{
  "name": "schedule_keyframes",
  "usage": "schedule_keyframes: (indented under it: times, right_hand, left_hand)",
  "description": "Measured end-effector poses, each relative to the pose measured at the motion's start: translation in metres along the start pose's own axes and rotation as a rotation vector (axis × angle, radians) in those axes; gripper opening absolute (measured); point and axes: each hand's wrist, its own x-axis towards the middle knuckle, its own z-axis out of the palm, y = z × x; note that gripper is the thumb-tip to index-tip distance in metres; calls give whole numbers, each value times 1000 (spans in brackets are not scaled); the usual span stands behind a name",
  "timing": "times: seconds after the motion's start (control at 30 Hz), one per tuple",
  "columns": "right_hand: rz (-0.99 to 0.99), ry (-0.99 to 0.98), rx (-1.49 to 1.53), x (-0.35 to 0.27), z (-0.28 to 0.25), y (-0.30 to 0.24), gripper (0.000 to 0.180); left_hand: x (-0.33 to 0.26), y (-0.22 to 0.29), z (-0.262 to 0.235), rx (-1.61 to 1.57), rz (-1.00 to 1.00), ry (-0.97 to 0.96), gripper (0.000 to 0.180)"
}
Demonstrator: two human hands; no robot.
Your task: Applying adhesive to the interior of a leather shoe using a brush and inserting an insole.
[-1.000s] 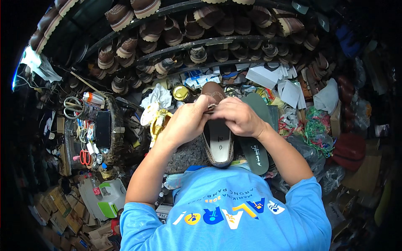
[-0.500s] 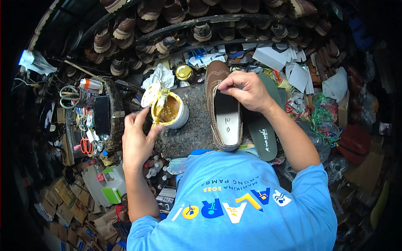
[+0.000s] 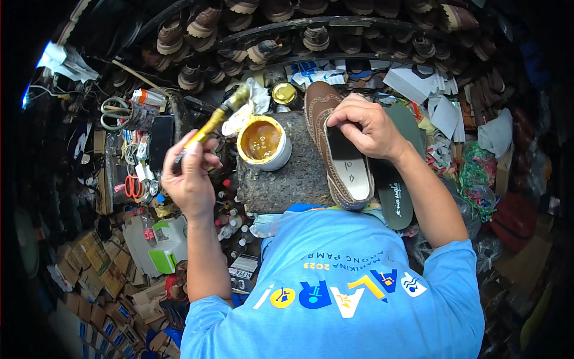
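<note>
A brush [image 3: 209,128] with a yellow, glue-coated handle and clumped bristles is gripped in my left hand [image 3: 192,173], raised to the left of the tub. Amber glue [image 3: 261,140] fills the white tub [image 3: 279,158], which stands on a dark, rough block [image 3: 302,179]. My right hand [image 3: 372,125] pinches the rim of a brown brogue shoe [image 3: 323,113] at its opening. A pale insole lining shows inside the shoe, its heel end toward me. Beside the shoe, partly under my right forearm, lies a dark green insole [image 3: 396,197].
Racks of brown shoes [image 3: 315,39] curve across the far side. A yellow-lidded can [image 3: 284,93] stands behind the tub. To the left are scissors [image 3: 133,186] and a phone [image 3: 161,142]. Papers [image 3: 406,84] and plastic bags [image 3: 478,164] crowd the right, and cardboard boxes [image 3: 95,269] the lower left.
My left hand has taken hold of the brush and lifted it out of the tub, up and left. My right hand stays at the shoe's rim. The whole view has shifted slightly.
</note>
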Motion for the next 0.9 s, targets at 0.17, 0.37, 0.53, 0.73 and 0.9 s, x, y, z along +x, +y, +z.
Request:
schedule_keyframes:
  times: [0.17,0.37,0.53,0.73,0.9]
  right_hand:
    - [42,17,45,-4,-4,4,21]
    - [52,48,40,-2,-1,7,25]
    - [161,20,149,-1,-2,10,27]
    - [184,-85,231,2,-14,3,29]
    - [164,-164,215,4,-15,13,30]
  left_hand:
    - [16,27,-19,-53,136,-60,16]
    - [10,-34,4,712,270,-205,10]
    - [13,-88,2,63,-292,10,9]
    - [21,-92,-40,-648,-830,36,24]
    - [18,-57,-69,-514,-852,-305,23]
